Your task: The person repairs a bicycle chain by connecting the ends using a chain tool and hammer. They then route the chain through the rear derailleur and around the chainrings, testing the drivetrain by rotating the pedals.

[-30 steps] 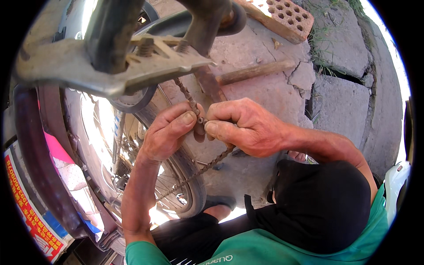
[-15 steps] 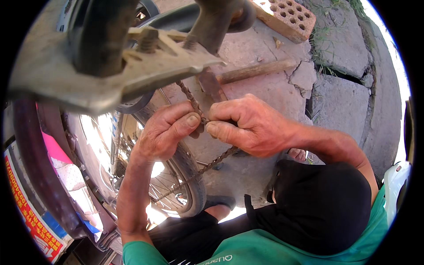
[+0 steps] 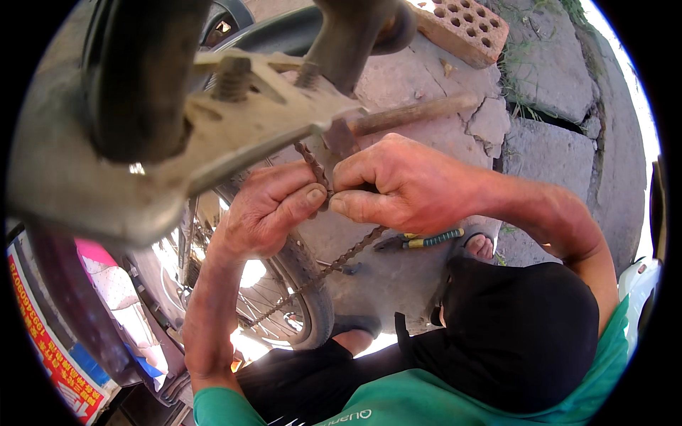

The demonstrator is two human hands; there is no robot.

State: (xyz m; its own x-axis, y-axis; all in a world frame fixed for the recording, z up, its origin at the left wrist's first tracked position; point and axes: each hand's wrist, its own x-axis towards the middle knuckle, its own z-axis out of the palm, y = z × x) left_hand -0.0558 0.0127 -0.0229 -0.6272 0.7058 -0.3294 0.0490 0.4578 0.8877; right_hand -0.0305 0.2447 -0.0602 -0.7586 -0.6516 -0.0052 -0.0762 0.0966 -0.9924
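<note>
My left hand [image 3: 270,213] is closed, its thumb and fingers pinching a dark bicycle chain [image 3: 349,255]. From the opposite side, my right hand [image 3: 408,186] pinches the same chain, fingertips almost touching those of the left. One stretch rises from the left fingers toward a metal part above. Another slants from beneath the right hand down across a spoked bicycle wheel [image 3: 321,312]. The links between my fingertips are mostly hidden. Below my right hand, pliers [image 3: 433,239] with green and yellow handles lie on the ground beside a foot.
A large blurred metal bracket [image 3: 263,117] with bolts and black parts looms at the upper left. Beyond my hands lies a hammer [image 3: 419,115] with a wooden handle. A perforated brick [image 3: 465,32] rests on cracked paving. My black-clothed knee [image 3: 518,334] is at the lower right.
My right hand and forearm have lifted slightly, uncovering the pliers below. The metal bracket appears lower and further left in the picture. Both hands keep their pinch on the chain.
</note>
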